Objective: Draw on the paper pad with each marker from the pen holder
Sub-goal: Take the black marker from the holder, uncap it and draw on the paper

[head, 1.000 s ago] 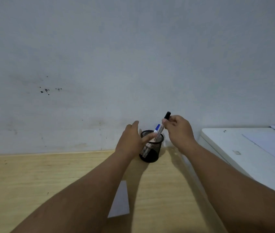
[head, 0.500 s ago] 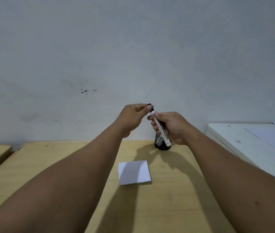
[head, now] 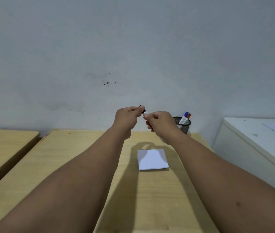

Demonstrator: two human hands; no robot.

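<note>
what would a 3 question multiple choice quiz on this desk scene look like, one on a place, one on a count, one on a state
1. Where is the pen holder?
A. at the back of the table by the wall
B. on the paper pad
C. on the white cabinet

2. How many markers stand in the holder?
A. none
B. two
C. five

3. What are the hands doing?
A. resting flat on the table
B. both gripping one black-capped marker
C. lifting the paper pad

Answers: 1 A, it stands beyond the paper pad near the wall. 2 B, a blue cap and a red cap stick out. 3 B, left hand pinches the cap, right hand holds the body.
</note>
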